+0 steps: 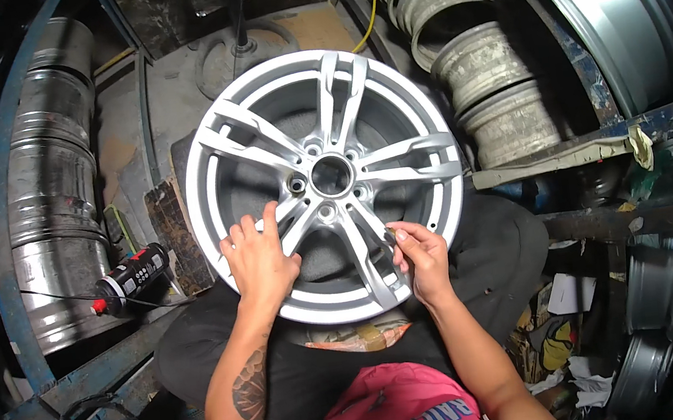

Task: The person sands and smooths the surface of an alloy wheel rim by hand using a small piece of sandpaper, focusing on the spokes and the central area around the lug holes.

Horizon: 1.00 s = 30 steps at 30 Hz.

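Note:
A silver alloy wheel rim [347, 246] with paired spokes lies tilted across my lap, its outer face up. My left hand [261, 257] rests on the lower-left spokes, fingers stretched and apart. Over the lower-right spoke, my right hand [422, 260] pinches a small dark piece [391, 235] between thumb and fingers. Its exact kind is too small to make out. At the hub is a round centre bore [331, 175] ringed by several bolt holes. One bolt hole [297, 183], left of the bore, looks darker than the others.
A black spray can [133, 278] with a red tip lies at the left, beside stacked shiny rims [56, 181] in a blue metal rack [10, 275]. Dull worn rims [495, 64] are stacked at the right. A larger silver rim [592, 2] sits on the right rack.

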{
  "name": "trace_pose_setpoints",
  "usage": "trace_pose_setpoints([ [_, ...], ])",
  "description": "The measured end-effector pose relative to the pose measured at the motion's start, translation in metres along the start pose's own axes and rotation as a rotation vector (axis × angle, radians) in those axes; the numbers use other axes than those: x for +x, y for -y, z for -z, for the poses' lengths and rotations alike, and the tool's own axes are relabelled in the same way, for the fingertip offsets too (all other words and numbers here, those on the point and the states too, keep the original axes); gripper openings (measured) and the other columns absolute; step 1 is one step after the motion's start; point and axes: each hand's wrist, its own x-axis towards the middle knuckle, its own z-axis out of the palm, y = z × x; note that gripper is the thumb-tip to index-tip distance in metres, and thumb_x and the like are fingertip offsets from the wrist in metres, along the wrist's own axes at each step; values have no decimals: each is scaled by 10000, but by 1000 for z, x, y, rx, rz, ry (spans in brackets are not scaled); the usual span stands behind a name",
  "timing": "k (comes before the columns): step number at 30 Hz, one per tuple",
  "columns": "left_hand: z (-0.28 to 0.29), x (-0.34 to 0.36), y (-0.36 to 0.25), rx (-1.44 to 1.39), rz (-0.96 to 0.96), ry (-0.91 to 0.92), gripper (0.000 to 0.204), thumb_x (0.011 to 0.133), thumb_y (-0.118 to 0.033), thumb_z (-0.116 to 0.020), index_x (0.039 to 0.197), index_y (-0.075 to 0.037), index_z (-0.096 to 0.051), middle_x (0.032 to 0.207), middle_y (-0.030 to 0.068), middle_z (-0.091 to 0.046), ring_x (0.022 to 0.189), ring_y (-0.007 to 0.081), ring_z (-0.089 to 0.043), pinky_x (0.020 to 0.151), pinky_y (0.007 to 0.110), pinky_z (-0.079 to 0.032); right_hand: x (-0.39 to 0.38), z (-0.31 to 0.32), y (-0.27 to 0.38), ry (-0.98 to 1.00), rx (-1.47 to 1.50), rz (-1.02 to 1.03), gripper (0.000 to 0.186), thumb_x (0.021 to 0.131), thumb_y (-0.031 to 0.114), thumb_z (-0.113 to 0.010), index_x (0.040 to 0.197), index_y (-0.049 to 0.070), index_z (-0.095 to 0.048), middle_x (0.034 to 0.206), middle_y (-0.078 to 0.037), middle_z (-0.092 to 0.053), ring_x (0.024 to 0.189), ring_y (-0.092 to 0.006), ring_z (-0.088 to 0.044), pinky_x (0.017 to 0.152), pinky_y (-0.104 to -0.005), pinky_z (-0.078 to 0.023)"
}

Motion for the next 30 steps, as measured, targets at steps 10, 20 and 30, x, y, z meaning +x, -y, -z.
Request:
trace_pose_setpoints([
  [10,17,59,29,2,-181,-108,865,683,-227,-880,1478,-192,-542,1336,126,-584,1244,323,-552,1088,502,-380,12,-58,-11,144,-36,92,306,1073,168,-604,1308,-19,-665,900,-42,-710,785,-68,-571,757,-219,-482],
  [20,0,33,-11,87,-139,-159,867,820,-301,-810,1571,-113,-421,1604,282,-352,1504,511,-275,1223,638,-229,-7,-15,6,153,-236,107,163,990,57,-685,1142,16,-726,1046,-87,-756,984,-148,-695,879,-281,-533],
  [30,-3,-2,-18,-150,-450,26,883,870,-223,-735,1618,-57,-296,1529,226,-489,1465,424,-407,1231,597,-254,-29,-28,39,388,-1538,649,203,829,93,-678,1022,116,-734,891,-46,-667,903,-258,-639,824,-398,-474],
])
